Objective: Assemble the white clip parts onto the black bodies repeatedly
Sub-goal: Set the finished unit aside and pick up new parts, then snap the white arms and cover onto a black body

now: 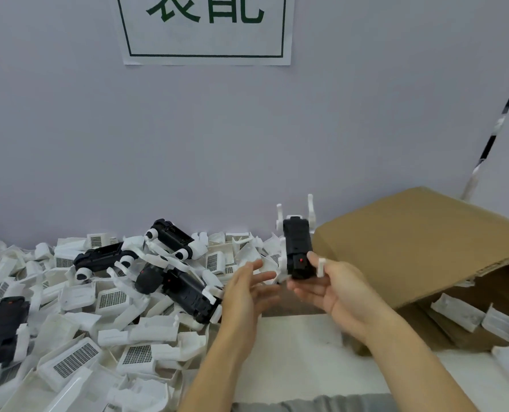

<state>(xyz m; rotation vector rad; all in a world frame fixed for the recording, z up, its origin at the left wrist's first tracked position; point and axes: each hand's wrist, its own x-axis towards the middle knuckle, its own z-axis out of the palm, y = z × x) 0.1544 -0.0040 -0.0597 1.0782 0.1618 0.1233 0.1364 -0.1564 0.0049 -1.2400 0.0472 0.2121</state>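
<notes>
Lower left: pile of white clip parts [78,295] and black bodies [188,289] on the desk [300,352]. Centre: left hand [247,289], fingers straight, apart, empty. Right hand [333,288] grips one upright black body [298,251] carrying white clips. Right: cardboard box [419,242].

hands [292,289]: 2 | black bodies [297,251]: 6 visible | cardboard box [419,242]: 1 | white parts [134,331]: heap, uncountable
</notes>
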